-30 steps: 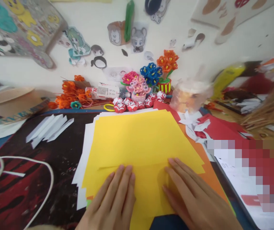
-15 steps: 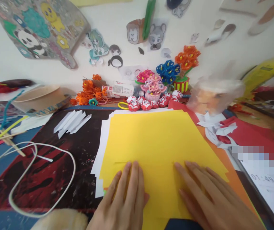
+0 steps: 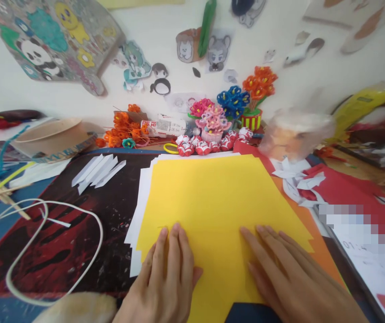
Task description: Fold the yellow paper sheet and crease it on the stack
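Note:
A yellow paper sheet (image 3: 212,193) lies on top of a stack of white paper (image 3: 142,197) and an orange sheet (image 3: 323,251). My left hand (image 3: 165,278) lies flat on the yellow sheet's near left part, fingers stretched out and close together. My right hand (image 3: 290,278) rests flat on the near right part, fingers slightly spread. Both palms press the paper down. Neither hand holds anything.
White folded paper strips (image 3: 96,170) lie at the left, a white cord (image 3: 58,251) loops on the dark mat, and a paper bowl (image 3: 51,139) stands further left. Paper flowers (image 3: 212,121) line the wall. Red paper and white scraps (image 3: 300,179) lie at the right.
The view has swung a little to the left. Both hands stay flat on the yellow sheet, and the faint crease line near my fingertips is less visible now.

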Demonstrator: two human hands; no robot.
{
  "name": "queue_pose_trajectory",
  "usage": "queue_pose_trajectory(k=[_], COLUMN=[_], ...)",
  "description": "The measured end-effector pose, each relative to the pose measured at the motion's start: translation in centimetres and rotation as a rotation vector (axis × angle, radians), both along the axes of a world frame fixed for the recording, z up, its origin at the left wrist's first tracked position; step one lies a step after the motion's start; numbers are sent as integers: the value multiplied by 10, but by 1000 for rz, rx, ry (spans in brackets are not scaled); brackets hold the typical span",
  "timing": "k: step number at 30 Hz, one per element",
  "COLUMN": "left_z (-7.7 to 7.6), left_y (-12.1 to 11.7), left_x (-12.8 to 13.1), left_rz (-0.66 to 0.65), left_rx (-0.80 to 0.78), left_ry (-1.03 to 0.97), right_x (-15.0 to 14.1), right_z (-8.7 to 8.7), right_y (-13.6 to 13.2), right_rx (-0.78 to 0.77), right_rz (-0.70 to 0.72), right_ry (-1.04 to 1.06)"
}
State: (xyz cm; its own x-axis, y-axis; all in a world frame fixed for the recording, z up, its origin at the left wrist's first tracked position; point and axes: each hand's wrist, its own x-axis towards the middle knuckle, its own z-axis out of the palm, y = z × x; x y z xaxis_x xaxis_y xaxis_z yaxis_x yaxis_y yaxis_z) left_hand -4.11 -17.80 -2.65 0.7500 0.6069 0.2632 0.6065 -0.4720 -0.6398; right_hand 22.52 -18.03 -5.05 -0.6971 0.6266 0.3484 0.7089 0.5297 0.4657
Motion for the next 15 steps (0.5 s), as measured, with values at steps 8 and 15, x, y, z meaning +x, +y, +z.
queue_pose_trajectory(k=[8, 15], left_z=[8, 7], left_y=[7, 10], left_x=[7, 14], left_rz=[82, 103], left_rx=[-113, -149], left_ry=[51, -2], right_x=[-13, -19], right_z=[1, 9], right_y=[1, 7], right_rx=[-10, -45], right_rz=[-104, -129], right_ry=[75, 177])
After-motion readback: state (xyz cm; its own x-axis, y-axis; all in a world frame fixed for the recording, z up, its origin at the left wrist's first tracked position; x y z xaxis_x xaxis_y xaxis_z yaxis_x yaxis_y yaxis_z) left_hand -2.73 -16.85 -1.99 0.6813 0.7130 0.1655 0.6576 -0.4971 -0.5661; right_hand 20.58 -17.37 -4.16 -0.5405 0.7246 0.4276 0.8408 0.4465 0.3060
